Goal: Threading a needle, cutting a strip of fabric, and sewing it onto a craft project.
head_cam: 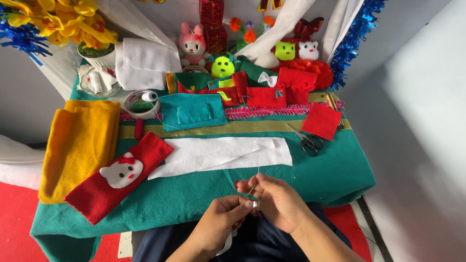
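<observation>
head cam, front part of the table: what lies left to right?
Yellow felt fold → red felt strip with white cat face → white felt piece → scissors → red felt square. In front of the table edge, the left hand and right hand pinch a small piece with a needle.

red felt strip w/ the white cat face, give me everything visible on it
The red strip is a long rectangle that looks like felt, lying flat and slanted on the green cloth, low end toward the near-left edge, high end toward the white felt. Near its middle sits a white cat face with a small red bow, dark eyes and pink cheeks. Its upper left edge overlaps the yellow felt; its upper corner seems to meet the white felt. Neither hand touches it.
</observation>
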